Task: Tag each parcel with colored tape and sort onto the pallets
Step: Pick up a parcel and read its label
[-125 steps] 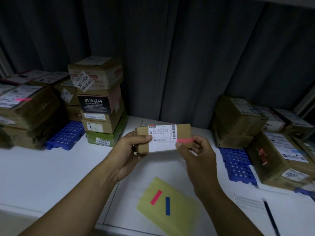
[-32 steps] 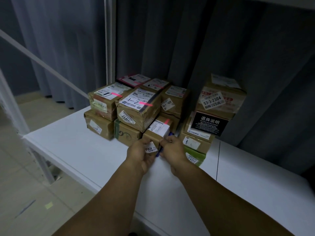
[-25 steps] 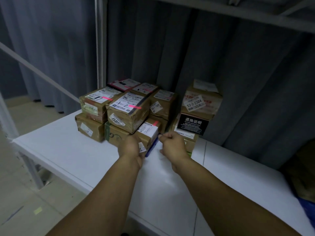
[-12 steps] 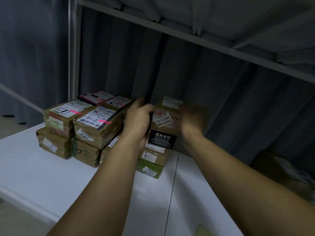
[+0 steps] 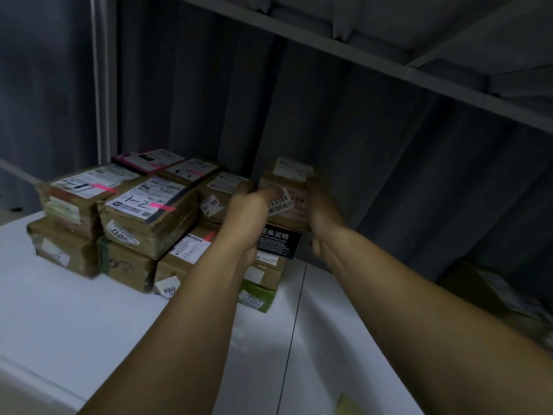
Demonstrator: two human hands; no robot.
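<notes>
Both hands are on the top box [image 5: 294, 187] of the four-high stack at the back of the counter [image 5: 89, 324]. Left hand [image 5: 248, 205] wraps its left end, thumb across the front face. Right hand [image 5: 321, 211] cups the right end, fingers going behind. Both grips are closed round that box and hold nothing else. Can't tell if it's lifted clear or resting on the stack, since the hands cover its lower edge.

The box is brown cardboard, rectangular, taped, with scuffed corners. Its long axis runs left-right across the view, roughly level. White label [image 5: 293, 170] faces up. The front face with red print faces the camera, and a small white sticker [image 5: 279, 205] on it curls off at one corner.

Under it, top to bottom:
- box with black label [image 5: 276, 239], white Chinese text
- plain brown box [image 5: 264, 272]
- green box [image 5: 257, 296], on the counter

Left of the stack is a cluster of brown cardboard parcels in two layers, with crinkled clear tape and white shipping labels facing up. Pink tape strips show on several:
- the "1-2" parcel [image 5: 146, 211]
- the far-left parcel [image 5: 77, 193]
- the small front parcel [image 5: 185, 256]

The counter is smooth white, with a seam [image 5: 294, 324] running front to back. Grey pleated curtain [image 5: 344, 145] hangs behind and a grey shelf [image 5: 389, 64] sits overhead. Dim parcels [image 5: 493, 295] at far right are too blurred to read.
</notes>
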